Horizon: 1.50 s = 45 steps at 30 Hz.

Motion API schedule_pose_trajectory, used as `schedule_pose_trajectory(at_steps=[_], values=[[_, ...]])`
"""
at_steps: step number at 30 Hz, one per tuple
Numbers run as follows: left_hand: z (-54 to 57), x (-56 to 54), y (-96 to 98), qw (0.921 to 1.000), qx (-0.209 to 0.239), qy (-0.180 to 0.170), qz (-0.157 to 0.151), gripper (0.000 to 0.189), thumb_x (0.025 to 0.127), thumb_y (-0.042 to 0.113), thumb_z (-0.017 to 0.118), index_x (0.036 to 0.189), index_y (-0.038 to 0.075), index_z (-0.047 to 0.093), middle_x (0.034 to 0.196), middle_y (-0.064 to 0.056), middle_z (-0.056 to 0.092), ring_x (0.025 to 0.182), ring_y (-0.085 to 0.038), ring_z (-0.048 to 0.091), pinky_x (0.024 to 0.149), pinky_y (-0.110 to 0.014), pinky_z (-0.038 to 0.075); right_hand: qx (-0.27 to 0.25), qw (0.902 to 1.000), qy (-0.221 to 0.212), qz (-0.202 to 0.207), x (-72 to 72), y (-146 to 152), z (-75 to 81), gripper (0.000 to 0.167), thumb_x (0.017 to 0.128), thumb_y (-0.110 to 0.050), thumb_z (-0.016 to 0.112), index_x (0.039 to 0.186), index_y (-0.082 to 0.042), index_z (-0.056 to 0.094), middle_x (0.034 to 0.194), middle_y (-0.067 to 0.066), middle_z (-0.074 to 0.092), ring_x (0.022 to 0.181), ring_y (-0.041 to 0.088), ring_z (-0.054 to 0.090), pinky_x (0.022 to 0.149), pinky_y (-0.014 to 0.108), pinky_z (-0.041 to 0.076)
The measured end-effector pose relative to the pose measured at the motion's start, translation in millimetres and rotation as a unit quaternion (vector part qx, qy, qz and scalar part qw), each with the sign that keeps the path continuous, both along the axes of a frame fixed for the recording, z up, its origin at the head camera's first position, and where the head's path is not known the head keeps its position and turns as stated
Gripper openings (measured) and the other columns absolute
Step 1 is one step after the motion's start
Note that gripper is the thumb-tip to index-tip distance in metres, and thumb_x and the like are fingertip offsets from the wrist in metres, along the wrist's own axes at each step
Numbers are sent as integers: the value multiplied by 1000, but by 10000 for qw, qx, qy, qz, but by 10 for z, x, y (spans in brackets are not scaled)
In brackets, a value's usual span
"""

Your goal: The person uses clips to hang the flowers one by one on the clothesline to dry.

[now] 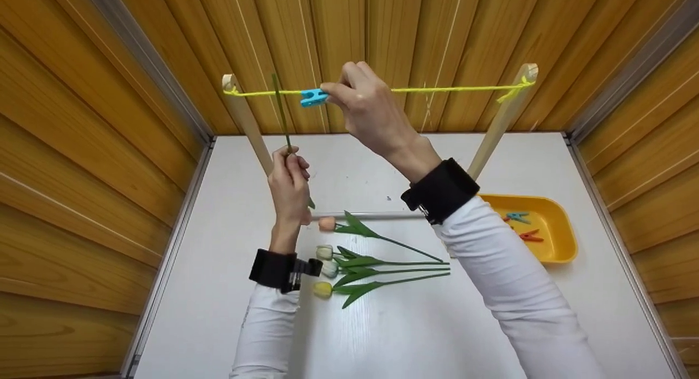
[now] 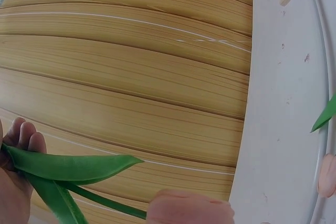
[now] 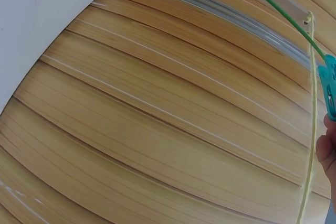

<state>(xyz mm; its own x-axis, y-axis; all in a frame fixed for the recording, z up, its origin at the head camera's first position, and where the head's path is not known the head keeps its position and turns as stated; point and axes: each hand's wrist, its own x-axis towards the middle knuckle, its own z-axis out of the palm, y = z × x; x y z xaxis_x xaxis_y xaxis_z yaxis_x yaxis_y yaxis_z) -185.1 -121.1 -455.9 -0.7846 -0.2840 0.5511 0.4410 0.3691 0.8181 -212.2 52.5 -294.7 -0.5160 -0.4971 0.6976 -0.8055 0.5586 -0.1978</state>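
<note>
My left hand (image 1: 289,188) grips an artificial tulip by its leafy part. Its bare green stem (image 1: 282,111) points up and crosses the yellow string (image 1: 458,88). In the left wrist view the pink blossom (image 2: 189,208) and green leaves (image 2: 73,167) show beside that hand. Between thumb and fingers, my right hand (image 1: 377,111) pinches a blue clothespin (image 1: 313,98) at the string, its tips towards the stem. The stem's tip overlaps the clothespin (image 3: 327,85) in the right wrist view; whether they touch I cannot tell.
Two wooden posts (image 1: 496,133) carry the string above the white table (image 1: 185,291). Several tulips (image 1: 323,289) lie below my hands, stems to the right. A yellow tray (image 1: 568,242) with clothespins (image 1: 531,236) sits at right. Wood-patterned walls (image 1: 71,149) enclose the table.
</note>
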Motion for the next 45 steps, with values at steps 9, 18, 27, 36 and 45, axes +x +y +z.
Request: schedule_pose_trajectory(at_steps=[9,18,27,36,45], values=[[24,12,33,9999,-88,-58,8,23,107,9,37,112,-4,55,78,-15,60,63,-7,53,59,-17,45,385,9986,-224,-285,-76,-179,109,28,100,-12,54,117,4,70,84,8,41,83,22,43,70,26,35],[20,-15,27,10000,-21,-65,-2,23,107,11,38,112,-3,55,78,-17,60,63,-8,53,59,-17,45,649,9949,-724,-260,-150,-324,129,28,101,-14,53,116,2,71,86,3,32,85,18,36,72,26,30],[-38,3,24,9998,103,-180,-36,23,107,11,39,112,-3,56,79,-19,60,63,-12,53,60,-17,45,812,9916,-988,-207,-157,-391,50,26,102,-14,53,115,-1,72,87,3,32,86,20,36,72,27,28],[-74,-20,-19,9998,-14,-168,67,24,108,12,38,112,-2,56,78,-15,60,63,-10,53,59,-18,45,1148,9862,-1182,-158,-180,-492,71,23,101,-11,54,112,-2,72,89,7,42,89,23,40,74,28,31],[-70,-66,-30,9999,-106,-122,53,24,108,11,37,113,-2,55,78,-14,60,63,-8,53,59,-18,45,1234,9830,-1302,-392,-156,-464,77,32,104,-20,51,126,-3,66,107,14,60,97,27,48,82,32,39]])
